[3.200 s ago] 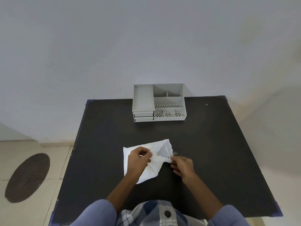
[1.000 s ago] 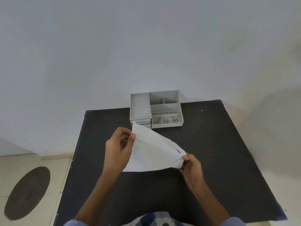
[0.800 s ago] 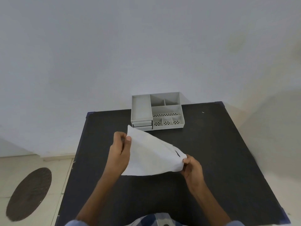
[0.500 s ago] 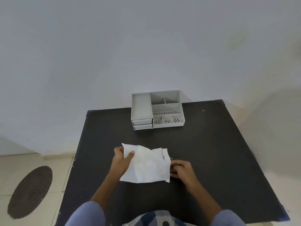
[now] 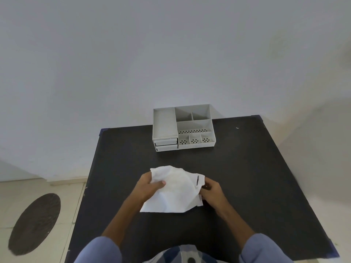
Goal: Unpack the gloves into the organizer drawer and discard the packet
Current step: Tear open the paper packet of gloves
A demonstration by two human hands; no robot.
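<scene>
A person's left hand (image 5: 152,186) pinches the upper left corner of a white packet (image 5: 176,190), while the right hand (image 5: 210,190) closes on its right edge, low over the dark surface (image 5: 247,177). The gloves are not visible, presumably inside. Opening it cleanly likely means anchoring one side and pulling the mouth apart gently. The grey organizer (image 5: 183,128) sits well beyond, its drawers (image 5: 166,144) shut.

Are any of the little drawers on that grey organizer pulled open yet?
No, both drawers sit flush in the organizer.
</scene>
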